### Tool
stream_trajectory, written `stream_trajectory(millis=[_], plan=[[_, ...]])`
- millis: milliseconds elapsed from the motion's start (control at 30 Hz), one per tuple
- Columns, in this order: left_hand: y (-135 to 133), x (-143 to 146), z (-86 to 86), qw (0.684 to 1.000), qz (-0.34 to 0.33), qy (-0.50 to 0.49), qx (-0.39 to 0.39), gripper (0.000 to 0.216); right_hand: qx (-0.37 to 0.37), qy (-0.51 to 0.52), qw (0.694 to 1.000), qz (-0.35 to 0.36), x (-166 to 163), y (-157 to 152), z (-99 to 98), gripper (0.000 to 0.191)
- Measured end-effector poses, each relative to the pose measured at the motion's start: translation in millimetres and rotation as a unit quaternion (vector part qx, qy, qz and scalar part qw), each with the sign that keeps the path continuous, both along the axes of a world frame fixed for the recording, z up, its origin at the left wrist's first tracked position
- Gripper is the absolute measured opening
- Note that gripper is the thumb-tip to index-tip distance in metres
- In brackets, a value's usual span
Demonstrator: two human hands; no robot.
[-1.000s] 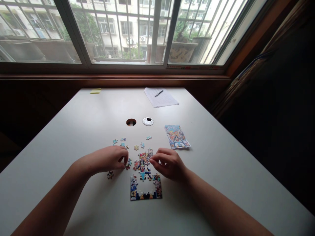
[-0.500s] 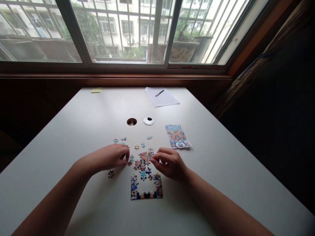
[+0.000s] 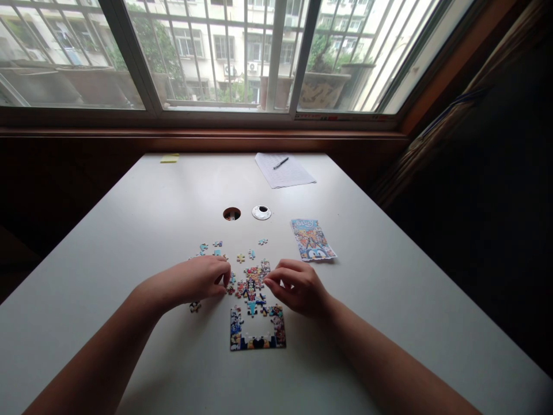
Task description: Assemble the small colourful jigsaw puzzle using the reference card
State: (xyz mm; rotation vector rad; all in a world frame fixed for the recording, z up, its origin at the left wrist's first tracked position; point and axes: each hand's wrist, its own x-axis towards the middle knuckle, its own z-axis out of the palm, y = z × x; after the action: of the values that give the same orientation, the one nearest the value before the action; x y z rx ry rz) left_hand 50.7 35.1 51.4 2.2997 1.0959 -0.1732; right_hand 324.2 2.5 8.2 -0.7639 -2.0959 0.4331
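Left hand [image 3: 209, 276], curled downward, has edged rightward.

Primary light source: daylight through the window [image 3: 220, 63] at the far side. The outdoor view is pale and partly washed out. The tabletop [image 3: 194, 178] shows soft glare at its far end and dims toward the near edge. The left hand [image 3: 211, 276] and right hand [image 3: 298, 288] are backlit; soft shadows fall on the near side. The curtain [image 3: 458, 109] at right sinks into near-black. Wide-angle distortion stretches the edges. Fine print on the puzzle [image 3: 258, 344] is soft.
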Motion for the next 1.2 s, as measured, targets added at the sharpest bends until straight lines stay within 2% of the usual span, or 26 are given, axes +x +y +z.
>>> stream_trajectory(millis=[1200], plan=[[-0.7, 1.8, -1.3, 1.000, 0.007, 0.006, -0.007, 0.007, 0.014, -0.011, 1.000, 0.008, -2.5, -1.8, 0.7, 0.009]])
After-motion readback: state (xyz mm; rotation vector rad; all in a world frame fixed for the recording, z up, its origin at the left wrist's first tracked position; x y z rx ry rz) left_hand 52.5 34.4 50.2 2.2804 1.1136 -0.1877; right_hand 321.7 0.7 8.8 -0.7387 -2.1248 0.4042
